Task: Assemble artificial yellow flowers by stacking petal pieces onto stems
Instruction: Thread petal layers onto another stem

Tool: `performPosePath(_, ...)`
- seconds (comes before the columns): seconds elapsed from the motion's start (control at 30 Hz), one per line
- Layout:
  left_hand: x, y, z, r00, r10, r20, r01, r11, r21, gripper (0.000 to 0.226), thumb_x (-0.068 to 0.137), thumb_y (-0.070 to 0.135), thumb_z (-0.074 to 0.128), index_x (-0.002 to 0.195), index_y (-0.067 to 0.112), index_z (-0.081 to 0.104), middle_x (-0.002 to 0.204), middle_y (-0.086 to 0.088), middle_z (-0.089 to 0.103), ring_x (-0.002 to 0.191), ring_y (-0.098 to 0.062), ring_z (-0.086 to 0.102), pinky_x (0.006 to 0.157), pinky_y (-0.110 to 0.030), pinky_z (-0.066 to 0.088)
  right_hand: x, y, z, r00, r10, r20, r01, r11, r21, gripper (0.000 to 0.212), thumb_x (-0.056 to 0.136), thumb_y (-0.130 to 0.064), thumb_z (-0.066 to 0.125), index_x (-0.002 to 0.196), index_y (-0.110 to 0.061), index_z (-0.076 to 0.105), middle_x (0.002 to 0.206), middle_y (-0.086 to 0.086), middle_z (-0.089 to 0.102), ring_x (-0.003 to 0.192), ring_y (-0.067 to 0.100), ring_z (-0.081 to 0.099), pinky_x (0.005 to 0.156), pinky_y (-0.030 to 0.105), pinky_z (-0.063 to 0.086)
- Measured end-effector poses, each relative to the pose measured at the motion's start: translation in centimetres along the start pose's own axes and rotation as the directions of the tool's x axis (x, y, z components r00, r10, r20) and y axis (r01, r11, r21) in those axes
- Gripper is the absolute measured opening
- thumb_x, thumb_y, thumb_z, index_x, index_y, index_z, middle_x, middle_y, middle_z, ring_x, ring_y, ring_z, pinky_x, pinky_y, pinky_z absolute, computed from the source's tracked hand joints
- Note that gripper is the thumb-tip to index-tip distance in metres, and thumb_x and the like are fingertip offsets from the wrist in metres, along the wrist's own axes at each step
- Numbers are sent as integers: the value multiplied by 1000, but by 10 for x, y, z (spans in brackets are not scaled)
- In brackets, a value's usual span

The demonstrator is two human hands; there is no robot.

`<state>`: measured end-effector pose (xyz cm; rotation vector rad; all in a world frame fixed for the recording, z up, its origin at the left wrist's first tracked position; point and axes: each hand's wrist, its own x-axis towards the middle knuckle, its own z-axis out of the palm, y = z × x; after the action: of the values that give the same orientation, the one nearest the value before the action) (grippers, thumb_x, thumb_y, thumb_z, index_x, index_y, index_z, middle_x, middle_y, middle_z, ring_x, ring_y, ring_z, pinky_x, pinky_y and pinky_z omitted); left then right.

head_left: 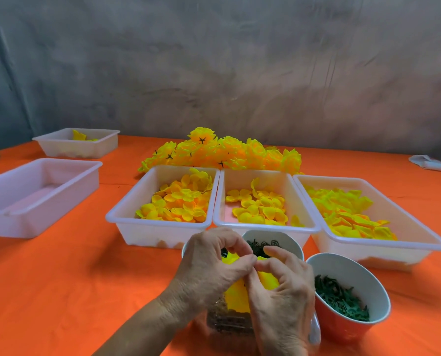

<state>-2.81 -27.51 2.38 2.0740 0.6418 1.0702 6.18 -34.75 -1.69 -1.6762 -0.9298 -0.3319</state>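
An orange tablecloth (60, 291) is covering the work surface. At the far left, an empty white tray (21, 217) is being left unused near the table's edge, and behind it a smaller white tray (93, 147) with a few yellow pieces inside is sitting well apart from the rest.

Toward the middle, three white trays are lined up side by side, their rims touching. The left tray (127, 209) is being kept heaped with rounded yellow petal pieces (180, 201); the middle tray (309, 222) is holding a thinner layer of similar petals (260, 206); the right tray (424, 235) is filled with more pointed yellow petals (342, 211). Behind these trays, a pile of finished yellow flowers (227, 152) is lying on the cloth.

In the foreground, a yellow petal piece (240, 296) is being held between both hands. The left hand (209, 265) is curled, its thumb and forefinger pinching the top of the piece; the right hand (283, 286) is likewise curled, its fingertips meeting the left's at the same spot. Whether a stem is being gripped there cannot be told. Just behind the hands, a paper cup (295, 242) of dark green parts is standing, and to the right a red paper cup (342, 327) of green pieces (340, 296) is tilted toward the viewer. At the far right edge, a small white object (432, 163) is lying on the cloth.
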Motion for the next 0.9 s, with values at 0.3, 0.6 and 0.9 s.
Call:
performPosePath(0.3, 5, 0, -1, 996, 80, 28, -80, 997, 23, 5, 69, 23, 68, 64, 23, 67, 73, 7, 64, 77, -12, 62, 75, -34, 50, -9, 6, 13, 986, -72, -149, 77, 997, 26, 21, 66, -28, 75, 54, -16, 63, 98, 2, 73, 97, 29, 60, 75, 54, 48)
performPosePath(0.6, 6, 9, -6, 993, 65, 94, -72, 995, 73, 16, 71, 22, 71, 64, 32, 61, 74, 7, 64, 76, -12, 60, 75, -39, 48, -8, 10, 1, 989, 110, 103, -130, 968, 213, 18, 67, -18, 84, 61, -26, 70, 108, -7, 69, 125, 14, 47, 98, 50, 41)
performPosePath(0.9, 7, 10, -8, 991, 56, 121, -68, 992, 102, 21, 75, 12, 75, 65, 28, 64, 71, 15, 61, 71, 1, 56, 67, -12, 39, 57, 24, -32, 606, -92, 790, -220, 935, 278, 13, 78, -19, 75, 86, -28, 78, 130, -18, 57, 135, 6, 35, 112, 47, 26)
